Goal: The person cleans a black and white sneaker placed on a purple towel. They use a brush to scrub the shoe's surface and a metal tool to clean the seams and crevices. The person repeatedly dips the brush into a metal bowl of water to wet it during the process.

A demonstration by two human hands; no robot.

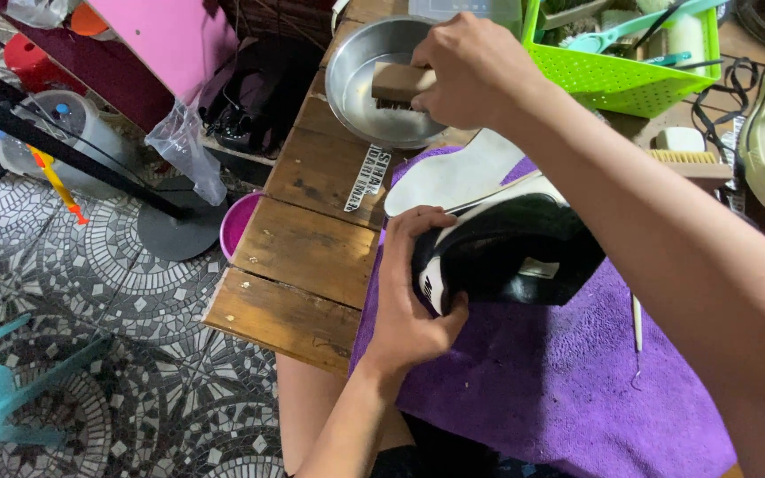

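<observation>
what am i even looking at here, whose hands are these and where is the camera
There is one picture, taken by a camera worn on a person's head and looking down, so both hands are that person's own. The left hand grips a black and white shoe over a purple towel spread on a wooden table. The right hand reaches forward and holds a wooden brush inside a metal bowl. Beside the bowl stands a green plastic basket of cleaning tools. A second brush lies at the right. Below the table edge is a patterned tile floor.
</observation>
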